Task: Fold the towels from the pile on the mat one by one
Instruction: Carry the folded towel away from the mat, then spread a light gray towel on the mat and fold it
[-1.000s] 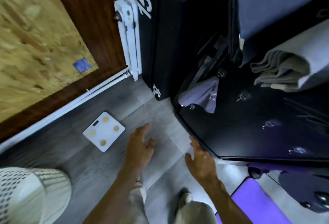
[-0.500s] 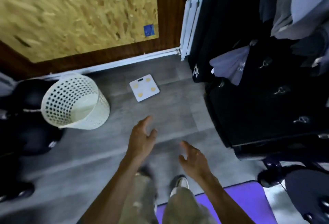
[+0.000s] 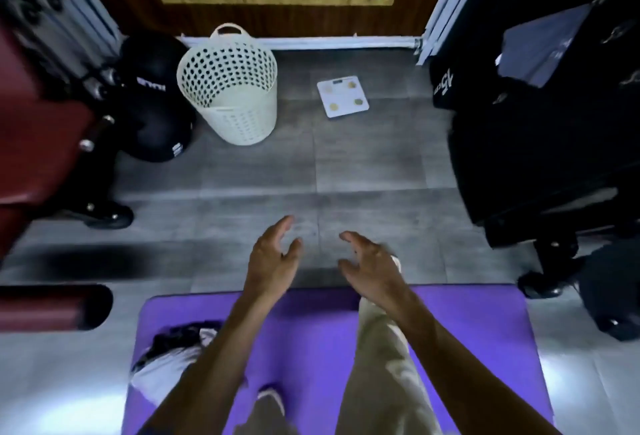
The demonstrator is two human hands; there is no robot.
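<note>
Purple mat (image 3: 467,337): smooth foam, bright violet, flat on the grey floor under my forearms; its far edge runs just behind both my wrists
Towel (image 3: 162,362): a crumpled pale heap with a dark patch on top, blurred, on the mat's left edge, below and left of my left hand, beside that forearm; I cannot tell how many pieces are in it
Left hand (image 3: 272,261): empty, fingers loosely spread and curled, thumb apart, hovering over the floor tiles just past the mat
Right hand (image 3: 372,261): empty too, fingers wide and bent like a claw, near the left one but not touching
Basket (image 3: 239,112): cream plastic with round holes, standing ahead and left of my left hand, well apart
Scale (image 3: 343,97): white square on the floor, straight ahead of my hands, well apart
Trousers (image 3: 381,375): beige, my right leg under the right forearm
</note>
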